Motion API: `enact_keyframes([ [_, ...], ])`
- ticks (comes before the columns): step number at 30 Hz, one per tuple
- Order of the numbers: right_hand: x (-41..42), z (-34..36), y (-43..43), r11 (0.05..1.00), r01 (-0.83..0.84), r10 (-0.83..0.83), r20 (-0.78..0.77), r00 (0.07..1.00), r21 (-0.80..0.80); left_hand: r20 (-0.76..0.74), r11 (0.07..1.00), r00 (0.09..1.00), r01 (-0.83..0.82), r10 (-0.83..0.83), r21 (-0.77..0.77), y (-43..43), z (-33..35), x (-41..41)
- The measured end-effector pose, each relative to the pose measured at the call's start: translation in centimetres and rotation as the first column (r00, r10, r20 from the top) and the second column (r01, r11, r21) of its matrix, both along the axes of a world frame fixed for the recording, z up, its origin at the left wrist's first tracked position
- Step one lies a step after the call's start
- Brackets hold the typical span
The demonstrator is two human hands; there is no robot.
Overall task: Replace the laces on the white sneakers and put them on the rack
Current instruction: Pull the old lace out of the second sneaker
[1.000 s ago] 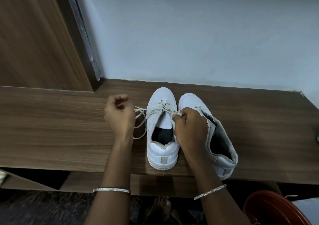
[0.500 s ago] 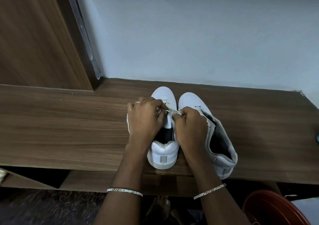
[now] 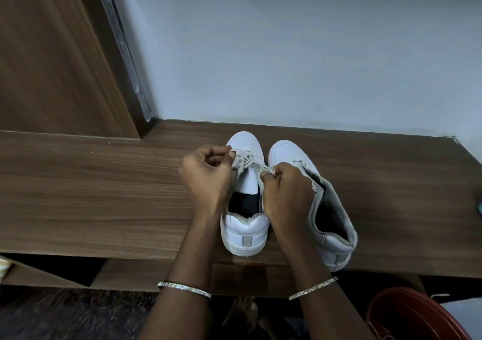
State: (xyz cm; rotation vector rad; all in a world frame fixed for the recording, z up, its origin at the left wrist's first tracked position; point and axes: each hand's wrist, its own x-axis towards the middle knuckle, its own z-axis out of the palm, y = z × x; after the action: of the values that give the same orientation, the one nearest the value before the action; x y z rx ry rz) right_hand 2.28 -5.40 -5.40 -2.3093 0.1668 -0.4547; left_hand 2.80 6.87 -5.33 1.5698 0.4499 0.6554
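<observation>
**Both hands held the flat off-white lace point(image 3: 246, 158) of the left white low-top sneaker point(image 3: 245, 231) on the brown wood-grain rack top point(image 3: 91, 196).**
The left hand point(image 3: 206, 175) and right hand point(image 3: 287, 196), fingers curled, each pinched a stretch of it above the tongue point(image 3: 247, 183). The right white sneaker point(image 3: 285, 151) stood just beside, toes of both toward the far wall point(image 3: 287, 52).

Left hand point(image 3: 206, 175) and right hand point(image 3: 287, 191) close together, forearms reaching forward, each curled, pinching the lace point(image 3: 246, 158)
</observation>
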Motion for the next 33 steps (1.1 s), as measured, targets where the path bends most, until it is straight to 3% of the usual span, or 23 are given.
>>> enact_keyframes([
  [4, 0.1, 0.0, 0.1, 1.0, -0.013, 0.013, -0.004, 1.0, 0.0, -0.038, 0.991, 0.997, -0.077, 0.073, -0.108, 1.5, 0.4, 0.0],
  [8, 0.0, 0.1, 0.1, 0.998, -0.051, 0.051, 0.023, 0.998, 0.019, -0.113, 0.991, 0.985, -0.128, 0.131, 0.034, 2.5, 0.4, -0.2],
  [12, -0.1, 0.0, 0.8, 0.988, -0.151, 0.152, 0.101, 0.983, -0.014, -0.09, 0.949, 0.995, 0.061, -0.035, 0.308, 3.2, 0.6, -0.3],
  [16, 0.7, -0.5, 1.1, 0.957, -0.269, 0.285, 0.174, 0.943, -0.109, -0.102, 0.775, 0.931, 0.351, -0.352, 0.526, 3.0, 0.6, -0.6],
  [18, 1.1, -0.6, 0.9, 0.943, -0.29, 0.314, 0.152, 0.937, -0.163, -0.181, 0.701, 0.912, 0.401, -0.37, 0.589, 3.0, 0.2, -0.7],
  [21, 1.5, -0.6, 0.7, 0.926, -0.299, 0.327, 0.095, 0.94, -0.23, -0.209, 0.707, 0.913, 0.404, -0.35, 0.58, 3.4, -0.2, -0.6],
  [27, 1.7, -0.3, 1.6, 0.881, -0.197, 0.287, 0.156, 0.945, -0.429, -0.207, 0.753, 0.916, 0.401, -0.344, 0.522, 4.2, -0.4, -0.6],
  [33, 2.0, -0.5, 1.9, 0.873, -0.162, 0.268, 0.176, 0.947, -0.46, -0.212, 0.77, 0.916, 0.401, -0.341, 0.496, 4.4, -0.7, -0.5],
])
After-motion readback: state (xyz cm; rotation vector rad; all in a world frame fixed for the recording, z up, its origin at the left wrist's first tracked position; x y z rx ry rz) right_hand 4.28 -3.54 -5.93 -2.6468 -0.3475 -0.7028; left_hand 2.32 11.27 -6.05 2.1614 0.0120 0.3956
